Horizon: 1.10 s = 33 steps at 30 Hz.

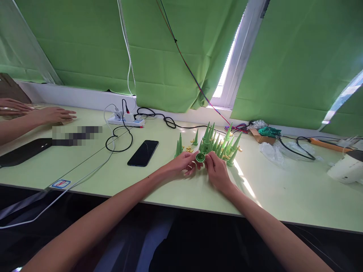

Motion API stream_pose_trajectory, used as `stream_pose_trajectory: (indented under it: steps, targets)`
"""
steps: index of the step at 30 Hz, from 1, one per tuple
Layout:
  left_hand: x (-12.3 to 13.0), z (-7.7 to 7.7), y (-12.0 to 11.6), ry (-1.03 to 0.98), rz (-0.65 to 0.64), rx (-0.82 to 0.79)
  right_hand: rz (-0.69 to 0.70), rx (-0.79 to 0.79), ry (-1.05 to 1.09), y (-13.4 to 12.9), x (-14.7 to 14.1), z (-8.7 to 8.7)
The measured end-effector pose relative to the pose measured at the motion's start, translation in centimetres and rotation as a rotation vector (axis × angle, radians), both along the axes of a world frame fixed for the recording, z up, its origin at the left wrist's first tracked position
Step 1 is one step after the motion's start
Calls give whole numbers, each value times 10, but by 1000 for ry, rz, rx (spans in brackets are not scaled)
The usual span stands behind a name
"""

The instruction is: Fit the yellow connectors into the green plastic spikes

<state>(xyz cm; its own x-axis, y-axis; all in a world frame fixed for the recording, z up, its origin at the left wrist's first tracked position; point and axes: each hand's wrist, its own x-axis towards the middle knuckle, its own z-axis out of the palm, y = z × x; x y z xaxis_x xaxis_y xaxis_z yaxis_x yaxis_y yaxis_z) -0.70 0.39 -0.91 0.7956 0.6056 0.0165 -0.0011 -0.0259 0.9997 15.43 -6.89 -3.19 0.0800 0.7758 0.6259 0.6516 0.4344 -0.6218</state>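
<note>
Between my two hands is a green cone-shaped watering spike (pixel 200 157), its round hollow end turned up toward me. The fingers of my left hand (pixel 185 162) grip its rim from the left. My right hand (pixel 218 172) pinches it from the other side, its fingertips partly hidden. Just beyond my hands, several more green spikes (pixel 208 136) stand point up in a cluster, some with small yellow valves on their sides. Loose yellow valves (pixel 189 149) lie in a little pile behind my left hand.
A black phone (pixel 143 153) lies to the left. Behind it are a power strip (pixel 126 120) and looping cables. A co-worker's hand (pixel 58 114) rests at far left. Rightward are a cardboard box (pixel 262 136), clear plastic bags (pixel 272 153) and a white device (pixel 346 166).
</note>
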Motion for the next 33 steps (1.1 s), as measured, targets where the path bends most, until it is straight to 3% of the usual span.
stream_pose_trajectory:
  steps: [10, 18, 24, 33]
  targets:
    - [-3, 2, -2, -8, 4, 142, 19, 5, -14, 2, 2, -2]
    - [-9, 10, -1, 67, 6, 381, -1, 18, -60, 3, 2, -1]
    - [-7, 9, -5, 41, 64, 448, -19, 18, -96, 5, 3, -2]
    - [-6, -2, -1, 16, 188, 956, -49, -20, -102, 7, 5, -5]
